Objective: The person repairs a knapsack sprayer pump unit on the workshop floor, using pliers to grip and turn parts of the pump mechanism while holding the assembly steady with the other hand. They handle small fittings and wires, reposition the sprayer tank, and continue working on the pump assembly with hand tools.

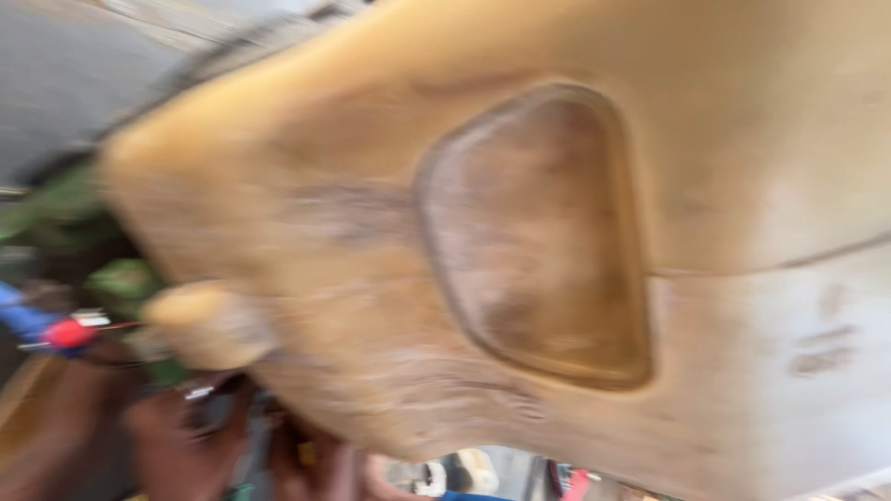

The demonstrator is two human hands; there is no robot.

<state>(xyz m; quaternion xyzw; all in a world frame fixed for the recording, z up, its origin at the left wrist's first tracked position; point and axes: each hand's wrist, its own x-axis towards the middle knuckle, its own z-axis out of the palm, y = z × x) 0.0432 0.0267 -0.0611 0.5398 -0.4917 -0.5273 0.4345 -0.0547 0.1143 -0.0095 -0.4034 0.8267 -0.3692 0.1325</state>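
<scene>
Yellow plastic jerrycan point(557, 232): large, scuffed, with a recessed panel on its side, fills most of the view, close to the camera; its capped spout point(209, 325) sits lower left. Picture heavily blurred. Hands: not discernible, so grip on either side cannot be told.

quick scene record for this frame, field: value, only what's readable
view: head camera, heavy motion blur
main thing: large yellow-brown moulded panel filling most of the frame
panel detail: rounded triangular recess near its middle; stubby knob at its lower left edge
panel surface: scuffed, dirty
hands: a blurred hand-like shape shows below the panel; which hand, and any grip, cannot be told
background: green patches at left, small red and blue object at far left, too blurred to identify
</scene>
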